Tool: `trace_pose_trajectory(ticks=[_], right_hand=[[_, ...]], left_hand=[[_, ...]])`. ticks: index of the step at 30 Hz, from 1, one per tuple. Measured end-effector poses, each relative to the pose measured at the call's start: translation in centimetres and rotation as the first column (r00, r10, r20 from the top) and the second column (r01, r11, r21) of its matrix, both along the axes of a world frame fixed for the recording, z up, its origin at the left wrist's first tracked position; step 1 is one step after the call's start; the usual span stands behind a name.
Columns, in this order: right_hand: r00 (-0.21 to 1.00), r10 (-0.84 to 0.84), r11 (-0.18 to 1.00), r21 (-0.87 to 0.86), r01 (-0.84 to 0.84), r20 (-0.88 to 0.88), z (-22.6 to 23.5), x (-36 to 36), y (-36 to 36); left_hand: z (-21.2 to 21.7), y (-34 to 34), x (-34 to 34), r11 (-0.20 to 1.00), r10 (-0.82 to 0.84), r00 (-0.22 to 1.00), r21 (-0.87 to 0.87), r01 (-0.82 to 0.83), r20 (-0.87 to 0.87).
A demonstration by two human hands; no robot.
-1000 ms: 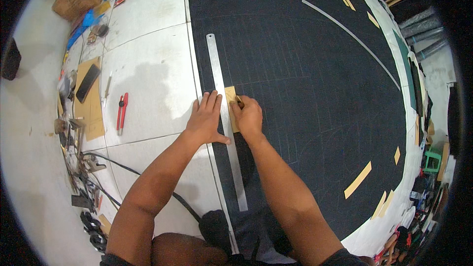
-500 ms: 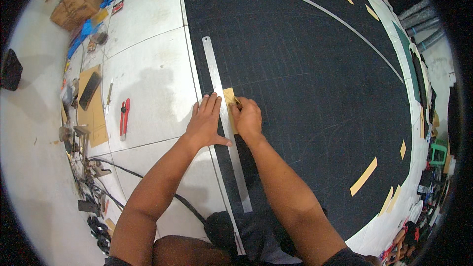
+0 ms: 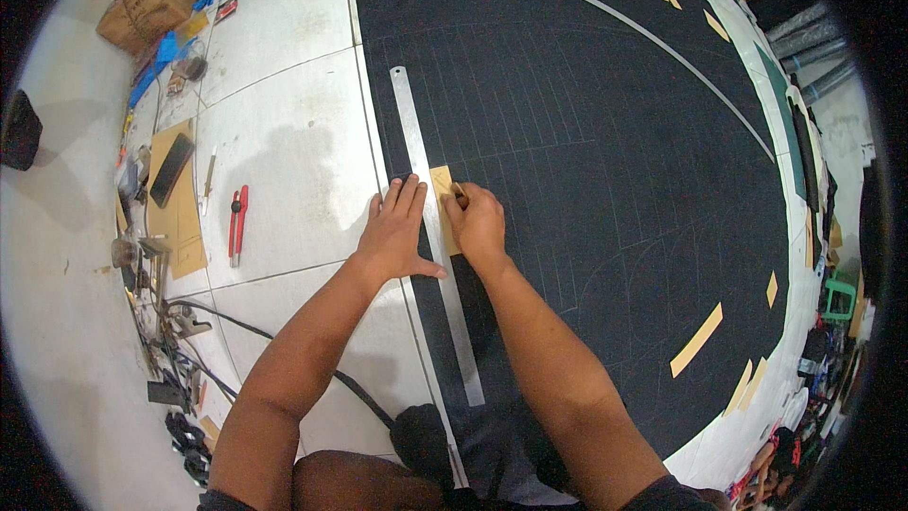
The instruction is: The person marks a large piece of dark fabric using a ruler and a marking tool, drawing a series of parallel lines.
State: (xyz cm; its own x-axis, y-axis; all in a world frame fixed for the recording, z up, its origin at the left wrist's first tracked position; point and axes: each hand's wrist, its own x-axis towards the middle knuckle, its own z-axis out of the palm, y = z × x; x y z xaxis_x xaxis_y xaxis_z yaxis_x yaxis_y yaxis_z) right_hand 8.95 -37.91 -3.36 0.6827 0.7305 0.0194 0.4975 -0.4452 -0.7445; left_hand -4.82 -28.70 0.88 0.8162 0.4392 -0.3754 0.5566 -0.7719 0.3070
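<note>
My left hand (image 3: pixel 390 238) lies flat with its fingers spread, pressing a long metal ruler (image 3: pixel 462 345) onto dark cloth (image 3: pixel 624 170) marked with fine pale lines. Along the ruler's right side lies a tan card strip (image 3: pixel 441 178), partly covered by my right hand (image 3: pixel 479 225). The right fingers are pinched around a small, thin tan stick (image 3: pixel 461 193), mostly hidden by them; its exact kind does not show. That hand rests over the card, close beside the ruler.
On the white tabletop (image 3: pixel 284 114) to the left are a red-handled cutter (image 3: pixel 238 225), a dark phone-like slab (image 3: pixel 171 170) on brown card, and a black cable (image 3: pixel 352 386). A curved metal ruler (image 3: pixel 681 57) and several tan card strips (image 3: pixel 696 341) lie on the cloth.
Both hands stay in almost the same place on the ruler and card. The view has shifted very slightly; nothing has been picked up or let go.
</note>
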Motion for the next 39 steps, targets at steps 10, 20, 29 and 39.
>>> trace_pose_trajectory(ticks=[10,20,29,39], right_hand=[[0.999,-0.001,0.999,-0.042,-0.001,-0.036,-0.3,0.0,0.2],[0.736,-0.2,0.98,-0.132,0.151,-0.646,4.6,1.6,-10.8],[0.774,-0.223,0.975,-0.128,0.182,-0.592,1.7,-9.0,-25.1],[0.865,-0.211,0.971,-0.201,0.131,-0.455,3.1,-10.7,-24.7]], left_hand=[[-0.2,0.2,-0.4,0.999,-0.042,0.999,0.01,0.043,-0.023],[0.0,0.0,0.5,0.999,-0.043,0.992,0.013,0.045,-0.119],[0.4,-0.4,0.9,0.995,-0.057,0.986,0.074,0.069,-0.154],[0.2,-0.6,0.5,0.989,-0.049,0.987,0.13,0.069,-0.153]])
